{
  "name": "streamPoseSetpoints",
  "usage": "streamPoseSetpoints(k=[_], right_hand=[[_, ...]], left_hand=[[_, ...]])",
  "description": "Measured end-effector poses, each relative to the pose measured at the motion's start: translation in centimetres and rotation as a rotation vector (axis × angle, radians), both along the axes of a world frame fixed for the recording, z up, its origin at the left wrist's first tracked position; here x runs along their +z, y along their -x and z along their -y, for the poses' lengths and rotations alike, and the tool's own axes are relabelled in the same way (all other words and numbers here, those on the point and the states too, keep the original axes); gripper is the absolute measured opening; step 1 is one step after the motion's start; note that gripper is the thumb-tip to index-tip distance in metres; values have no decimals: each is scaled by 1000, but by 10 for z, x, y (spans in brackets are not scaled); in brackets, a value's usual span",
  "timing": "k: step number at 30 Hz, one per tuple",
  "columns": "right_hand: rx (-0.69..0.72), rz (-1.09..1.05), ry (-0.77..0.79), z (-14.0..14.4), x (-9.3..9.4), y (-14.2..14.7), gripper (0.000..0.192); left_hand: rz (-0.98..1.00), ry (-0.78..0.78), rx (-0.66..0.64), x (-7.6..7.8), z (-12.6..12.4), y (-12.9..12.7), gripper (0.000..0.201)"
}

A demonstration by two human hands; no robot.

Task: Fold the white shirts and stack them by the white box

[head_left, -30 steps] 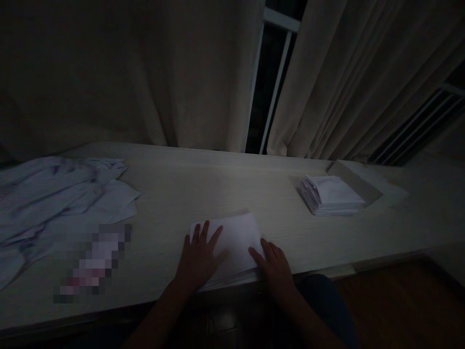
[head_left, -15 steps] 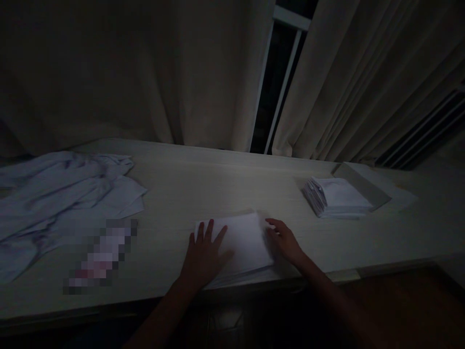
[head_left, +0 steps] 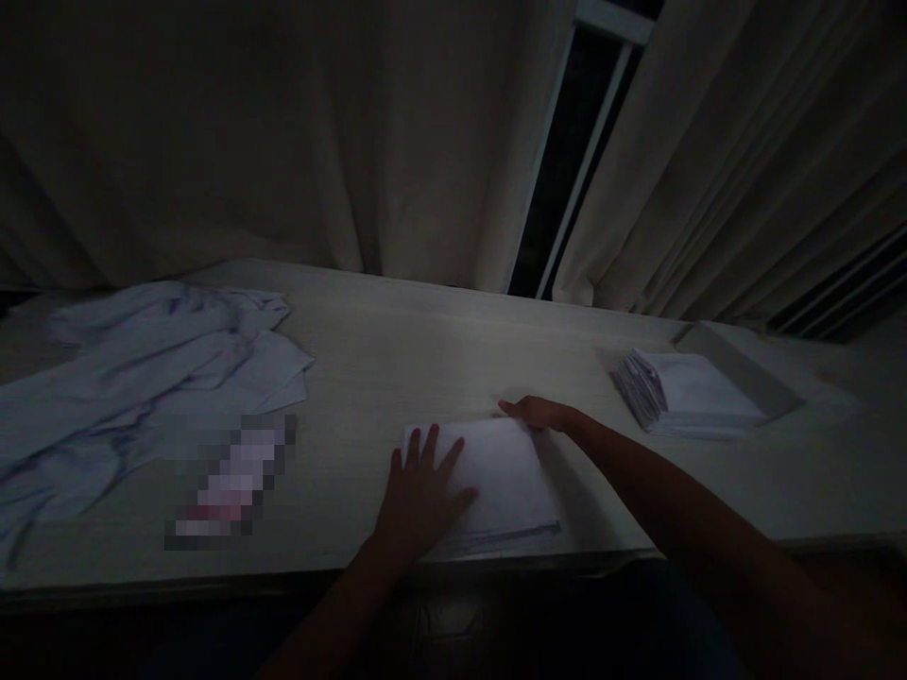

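Note:
A folded white cloth (head_left: 506, 477) lies near the front edge of the pale wooden table (head_left: 425, 349). My left hand (head_left: 419, 496) rests flat on its left part, fingers spread. My right hand (head_left: 537, 413) touches the cloth's far right corner with the fingers curled over the edge; whether it pinches the fabric I cannot tell in the dim light.
A heap of crumpled pale blue cloth (head_left: 134, 378) covers the table's left side, with a blurred patch (head_left: 231, 477) in front of it. A stack of folded white cloths (head_left: 684, 397) sits at the right beside a flat box (head_left: 744, 364). Curtains (head_left: 283, 142) hang behind.
My right hand has slid from the cloth's near right edge up to its far right corner. The left hand stays pressed on the cloth. The view has shifted slightly.

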State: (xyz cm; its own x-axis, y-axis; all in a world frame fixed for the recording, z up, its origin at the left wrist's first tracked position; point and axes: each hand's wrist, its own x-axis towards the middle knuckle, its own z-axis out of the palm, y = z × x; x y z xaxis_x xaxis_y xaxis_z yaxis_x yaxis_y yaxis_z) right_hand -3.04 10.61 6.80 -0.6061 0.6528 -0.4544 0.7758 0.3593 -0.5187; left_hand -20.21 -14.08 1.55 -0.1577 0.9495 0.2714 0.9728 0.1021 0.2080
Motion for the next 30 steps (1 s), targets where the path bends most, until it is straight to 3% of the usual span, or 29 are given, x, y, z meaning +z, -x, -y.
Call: streamPoseSetpoints(k=[4,9,13,16,19,23,26,30], right_hand=[[27,3,-228,3,-11,9,66],[11,-61,-255,7,-10,5,64],[-65,-131,-248,18,-1,-14,50],[-210,-303,-268,46,-1,-48,41],[-369,-516,-300,96,-12,-89,37],[-504,-623,-340,169,-38,-120,42],[-496,-589,-531,200,-55,-117,53],[-411,-469,-795,205,-71,-99,45]], left_hand=[[11,12,-10,0,0,0,74],[-5,32,-20,1,0,0,75],[-20,24,2,-2,0,1,75],[-32,32,21,6,-5,-1,75],[-40,5,-17,29,-25,-15,70],[-13,59,-290,56,-75,-52,53],[-18,139,-399,53,-109,-80,54],[-62,110,-384,26,-125,-93,58]])
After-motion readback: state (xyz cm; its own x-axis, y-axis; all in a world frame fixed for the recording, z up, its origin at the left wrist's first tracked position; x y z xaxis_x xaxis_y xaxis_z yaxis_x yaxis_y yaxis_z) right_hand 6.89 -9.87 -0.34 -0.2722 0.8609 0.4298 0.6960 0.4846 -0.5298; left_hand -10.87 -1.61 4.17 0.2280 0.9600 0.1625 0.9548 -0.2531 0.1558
